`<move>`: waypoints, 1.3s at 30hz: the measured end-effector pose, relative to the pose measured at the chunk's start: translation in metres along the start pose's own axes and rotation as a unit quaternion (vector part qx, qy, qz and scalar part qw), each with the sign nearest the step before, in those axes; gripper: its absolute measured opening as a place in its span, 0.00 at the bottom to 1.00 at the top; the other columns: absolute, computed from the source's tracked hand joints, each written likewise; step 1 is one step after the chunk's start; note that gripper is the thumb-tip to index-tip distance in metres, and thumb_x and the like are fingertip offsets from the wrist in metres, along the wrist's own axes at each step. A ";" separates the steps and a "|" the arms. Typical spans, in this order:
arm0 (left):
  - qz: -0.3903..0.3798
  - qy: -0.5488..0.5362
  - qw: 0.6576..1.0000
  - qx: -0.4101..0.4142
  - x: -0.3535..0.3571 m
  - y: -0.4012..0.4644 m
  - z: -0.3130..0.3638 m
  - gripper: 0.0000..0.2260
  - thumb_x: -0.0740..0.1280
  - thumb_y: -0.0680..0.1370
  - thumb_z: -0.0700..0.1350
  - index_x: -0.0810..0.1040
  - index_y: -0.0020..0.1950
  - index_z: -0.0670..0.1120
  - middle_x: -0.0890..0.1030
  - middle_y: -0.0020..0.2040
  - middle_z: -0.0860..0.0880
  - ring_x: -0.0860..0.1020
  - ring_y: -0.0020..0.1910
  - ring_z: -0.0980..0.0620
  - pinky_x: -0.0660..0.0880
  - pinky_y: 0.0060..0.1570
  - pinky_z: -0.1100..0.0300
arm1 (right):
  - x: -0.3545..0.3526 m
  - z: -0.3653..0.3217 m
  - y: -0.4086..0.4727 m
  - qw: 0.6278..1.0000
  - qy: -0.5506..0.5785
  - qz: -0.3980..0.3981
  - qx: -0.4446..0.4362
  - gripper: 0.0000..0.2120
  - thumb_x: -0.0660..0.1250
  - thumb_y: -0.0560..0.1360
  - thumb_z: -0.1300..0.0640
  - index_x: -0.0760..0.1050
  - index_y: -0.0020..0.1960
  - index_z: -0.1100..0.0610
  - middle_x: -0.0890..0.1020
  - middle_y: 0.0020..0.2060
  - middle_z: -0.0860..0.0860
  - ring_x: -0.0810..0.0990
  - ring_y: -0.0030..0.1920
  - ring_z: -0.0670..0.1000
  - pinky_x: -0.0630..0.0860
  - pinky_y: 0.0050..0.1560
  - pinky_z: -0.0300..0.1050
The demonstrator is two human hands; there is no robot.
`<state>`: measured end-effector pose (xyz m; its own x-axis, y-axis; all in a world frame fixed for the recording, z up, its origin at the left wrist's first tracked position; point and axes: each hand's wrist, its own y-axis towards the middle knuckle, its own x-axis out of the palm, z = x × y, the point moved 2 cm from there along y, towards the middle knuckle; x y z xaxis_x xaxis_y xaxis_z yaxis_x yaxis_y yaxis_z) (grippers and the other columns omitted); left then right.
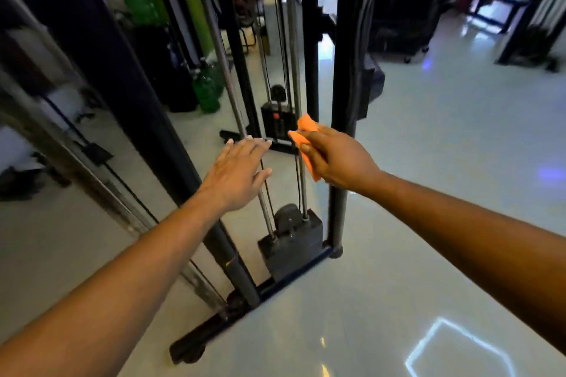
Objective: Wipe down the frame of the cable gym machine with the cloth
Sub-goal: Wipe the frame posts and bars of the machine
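Floor: pale, glossy, with light reflections.
Frame: black upright posts of the cable machine, joined low by a black base bar; right post stands just behind the right hand.
Weight stack: dark block at the base, between the posts, with steel guide rods and thin cables rising from it.
Left hand: grip apart, fingers straight, in front of the rods.
Right hand: grip clamped on the cloth.
Cloth: orange, bunched, beside the right post.

Between the left post and right post, rods and cables bar the gap; floor rightward lies open.
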<state>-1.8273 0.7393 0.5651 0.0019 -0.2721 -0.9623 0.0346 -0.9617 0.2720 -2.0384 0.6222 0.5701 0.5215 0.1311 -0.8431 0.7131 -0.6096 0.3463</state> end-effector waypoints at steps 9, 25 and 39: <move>0.214 0.100 0.972 -0.003 -0.319 0.046 -0.038 0.29 0.59 0.87 0.60 0.61 0.86 0.51 0.65 0.84 0.51 0.59 0.85 0.49 0.54 0.85 0.41 | -0.262 -0.181 0.117 0.977 -0.027 0.153 -0.146 0.15 0.62 0.88 0.43 0.80 0.69 0.45 0.82 0.58 0.45 0.81 0.51 0.44 0.81 0.54 0.47; 0.404 0.161 0.900 0.004 -0.609 0.105 -0.103 0.27 0.62 0.86 0.58 0.66 0.84 0.51 0.68 0.83 0.50 0.64 0.83 0.47 0.56 0.83 0.39 | -0.447 -0.357 0.258 0.898 -0.045 0.343 -0.272 0.16 0.61 0.87 0.42 0.81 0.65 0.48 0.83 0.53 0.47 0.81 0.50 0.47 0.83 0.55 0.53; 0.443 0.287 0.848 -0.050 -0.668 0.176 -0.155 0.28 0.61 0.87 0.58 0.65 0.85 0.49 0.63 0.85 0.51 0.55 0.86 0.49 0.50 0.85 0.42 | -0.463 -0.348 0.418 0.835 0.003 0.456 -0.309 0.21 0.66 0.87 0.45 0.74 0.77 0.50 0.67 0.82 0.53 0.79 0.70 0.63 0.82 0.64 0.60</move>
<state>-1.6679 0.7567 1.2543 0.5570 -0.7969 -0.2339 -0.1501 -0.3736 0.9154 -1.8189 0.5787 1.2480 0.9806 -0.1614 -0.1115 0.1226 0.0610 0.9906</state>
